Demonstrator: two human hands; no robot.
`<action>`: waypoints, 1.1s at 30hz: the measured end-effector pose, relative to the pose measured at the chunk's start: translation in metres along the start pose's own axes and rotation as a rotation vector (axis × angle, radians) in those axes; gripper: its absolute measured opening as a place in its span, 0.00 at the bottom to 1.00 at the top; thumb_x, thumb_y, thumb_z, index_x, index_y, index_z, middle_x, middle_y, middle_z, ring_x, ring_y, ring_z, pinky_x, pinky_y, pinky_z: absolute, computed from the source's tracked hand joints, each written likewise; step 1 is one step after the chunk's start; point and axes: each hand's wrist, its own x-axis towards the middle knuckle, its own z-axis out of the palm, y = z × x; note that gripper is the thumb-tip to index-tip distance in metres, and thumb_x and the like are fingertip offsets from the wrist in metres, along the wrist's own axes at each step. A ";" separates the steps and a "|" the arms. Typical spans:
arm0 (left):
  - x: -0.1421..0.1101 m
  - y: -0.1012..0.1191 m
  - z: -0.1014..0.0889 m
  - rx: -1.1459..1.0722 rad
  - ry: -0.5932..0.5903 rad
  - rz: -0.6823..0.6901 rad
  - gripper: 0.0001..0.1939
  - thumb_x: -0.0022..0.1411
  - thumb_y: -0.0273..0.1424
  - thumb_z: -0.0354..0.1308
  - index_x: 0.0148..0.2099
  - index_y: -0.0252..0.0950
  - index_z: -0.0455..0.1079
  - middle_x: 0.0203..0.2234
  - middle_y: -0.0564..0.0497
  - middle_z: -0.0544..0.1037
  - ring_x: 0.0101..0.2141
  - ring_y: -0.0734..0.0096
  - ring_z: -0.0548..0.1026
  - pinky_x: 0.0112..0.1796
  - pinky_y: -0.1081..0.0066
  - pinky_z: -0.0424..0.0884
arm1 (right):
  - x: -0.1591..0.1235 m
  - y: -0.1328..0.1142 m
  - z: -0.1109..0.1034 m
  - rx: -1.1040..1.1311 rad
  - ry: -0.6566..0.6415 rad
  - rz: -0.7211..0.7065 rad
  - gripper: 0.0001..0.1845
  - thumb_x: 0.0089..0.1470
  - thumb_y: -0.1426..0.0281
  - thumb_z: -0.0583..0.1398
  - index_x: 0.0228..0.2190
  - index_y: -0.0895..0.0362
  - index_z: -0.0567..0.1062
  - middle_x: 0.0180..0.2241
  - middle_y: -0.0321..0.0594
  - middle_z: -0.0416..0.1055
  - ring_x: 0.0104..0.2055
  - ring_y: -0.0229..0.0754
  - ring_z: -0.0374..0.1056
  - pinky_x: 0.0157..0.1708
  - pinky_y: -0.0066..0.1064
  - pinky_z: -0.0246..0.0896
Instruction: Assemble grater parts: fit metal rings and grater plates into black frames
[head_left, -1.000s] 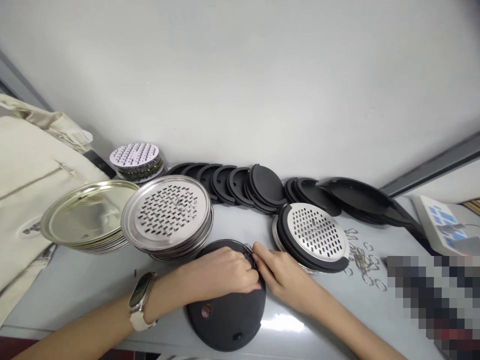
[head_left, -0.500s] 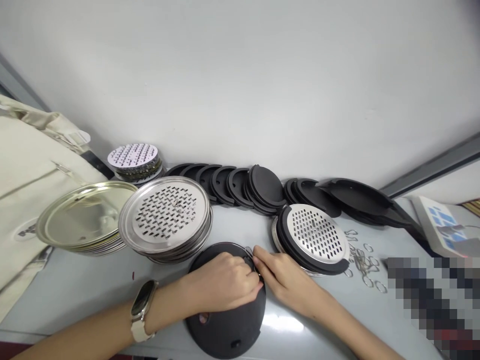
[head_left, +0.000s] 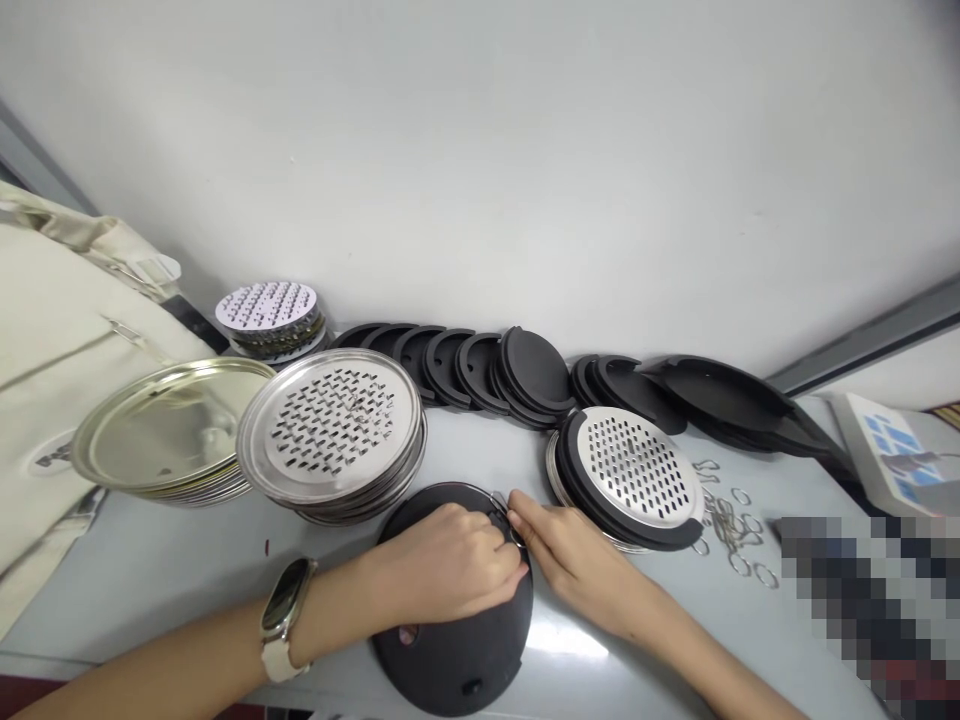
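Left hand (head_left: 442, 565) curled over the top edge of a black disc (head_left: 457, 665), fingers bunched down at its rim. Right hand (head_left: 574, 572) comes in from the other side, fingertips (head_left: 516, 530) pinched at a small metal ring (head_left: 498, 502) on the same rim; hands touching or almost, hard to tell. Disc lies flat at the near table (head_left: 187, 570) edge, matte, with a round hole mostly hidden by the left hand and a small dark knob near its lower edge. Compared with a second ago, the left hand sits lower and covers more of the hole, and the disc is nearer the edge. Watch (head_left: 286, 620) on left wrist. Just right of the hands, a steel grater (head_left: 634, 468) in a black rim, loose rings (head_left: 727, 530) beyond it. Behind: stacked steel graters (head_left: 330, 430), brass-coloured plates (head_left: 172, 425), row of black rims (head_left: 457, 368) along the wall.
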 end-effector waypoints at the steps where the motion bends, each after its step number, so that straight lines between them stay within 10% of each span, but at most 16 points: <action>1: 0.000 0.000 0.000 0.001 0.003 0.001 0.12 0.66 0.31 0.50 0.29 0.36 0.63 0.21 0.53 0.73 0.24 0.67 0.71 0.22 0.69 0.59 | 0.000 0.000 0.000 -0.001 0.005 -0.004 0.11 0.66 0.71 0.44 0.30 0.53 0.56 0.19 0.29 0.55 0.19 0.37 0.53 0.23 0.28 0.44; 33: 0.000 -0.001 0.003 -0.007 0.019 0.010 0.13 0.67 0.31 0.49 0.29 0.35 0.63 0.21 0.52 0.73 0.24 0.67 0.71 0.23 0.69 0.59 | 0.002 0.001 0.001 0.016 0.001 -0.020 0.10 0.64 0.73 0.45 0.29 0.53 0.56 0.19 0.29 0.53 0.18 0.36 0.49 0.22 0.28 0.42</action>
